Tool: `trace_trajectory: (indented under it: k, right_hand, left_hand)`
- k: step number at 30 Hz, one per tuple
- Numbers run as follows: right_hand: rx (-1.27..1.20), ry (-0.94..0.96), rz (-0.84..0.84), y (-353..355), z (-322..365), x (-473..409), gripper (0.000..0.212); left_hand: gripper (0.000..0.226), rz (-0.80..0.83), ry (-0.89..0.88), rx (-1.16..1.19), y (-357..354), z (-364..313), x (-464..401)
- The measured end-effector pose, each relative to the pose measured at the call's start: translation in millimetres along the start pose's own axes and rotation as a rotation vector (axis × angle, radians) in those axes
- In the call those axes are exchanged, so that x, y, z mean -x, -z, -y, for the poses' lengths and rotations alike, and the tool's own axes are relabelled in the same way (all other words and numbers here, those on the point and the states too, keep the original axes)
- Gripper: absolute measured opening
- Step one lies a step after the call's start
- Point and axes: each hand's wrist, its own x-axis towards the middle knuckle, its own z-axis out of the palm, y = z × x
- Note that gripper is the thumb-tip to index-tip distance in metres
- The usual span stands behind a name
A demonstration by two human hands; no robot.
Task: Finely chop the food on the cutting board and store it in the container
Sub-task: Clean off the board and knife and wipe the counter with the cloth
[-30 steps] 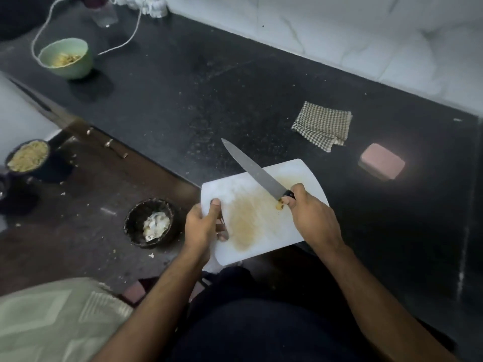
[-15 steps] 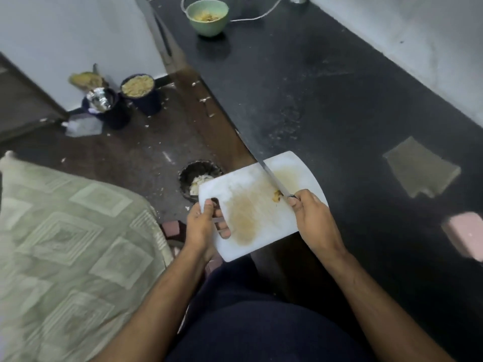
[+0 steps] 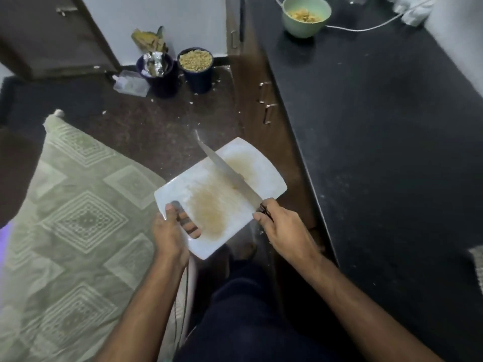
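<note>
I hold the white cutting board [image 3: 264, 176] off the black tabletop [image 3: 379, 126], out over the dark floor [image 3: 146, 126]; everything else I place from this board. My left hand [image 3: 170, 232] grips its near-left corner, the fingers [image 3: 189, 226] curled through the handle slot and the thumb lying on the top face. My right hand [image 3: 283, 231] is wrapped round the dark handle of the knife [image 3: 230, 173] at the board's near-right edge, and the blade lies across the board with its tip out past the far edge. The board carries only a tan smear — a broad patch near the slot and a fainter one on the far side of the blade — with a few small yellowish bits [image 3: 241, 176] beside the blade. Far beyond the board, to the right on the tabletop, stands a green bowl [image 3: 305, 18] with yellowish chopped food in it, a white cable [image 3: 366, 28] touching it. Straight beyond the board, on the floor by the wall, stand two dark cups: one [image 3: 196, 69] full of pale chopped pieces, one [image 3: 156, 74] with crumpled foil. A patterned green rug [image 3: 73, 218] lies to the board's left.
</note>
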Motion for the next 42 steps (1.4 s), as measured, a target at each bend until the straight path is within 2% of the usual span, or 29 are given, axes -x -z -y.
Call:
trace_trajectory:
  k: [5,9,21,30,36,42]
  right_hand:
    - [0.100,0.042,0.122,-34,14,-62,0.023]
    - [0.163,0.008,0.173,-56,11,-99,0.022]
    - [0.211,-0.037,0.170,-112,-15,-153,0.031]
    - [0.156,-0.089,0.181,-140,-30,-181,0.025]
    - [0.150,-0.060,0.206,-167,-51,-199,0.020]
    - [0.157,-0.051,0.170,-185,-81,-202,0.024]
  left_hand:
    - [0.021,-0.096,0.034,0.026,3,-6,-57]
    - [0.022,-0.147,0.033,0.029,-7,-13,-97]
    - [0.029,-0.209,0.055,0.021,-6,-13,-153]
    - [0.026,-0.207,0.056,-0.022,3,7,-195]
    - [0.025,-0.183,0.059,0.048,24,28,-224]
    - [0.022,-0.186,0.039,0.089,11,49,-230]
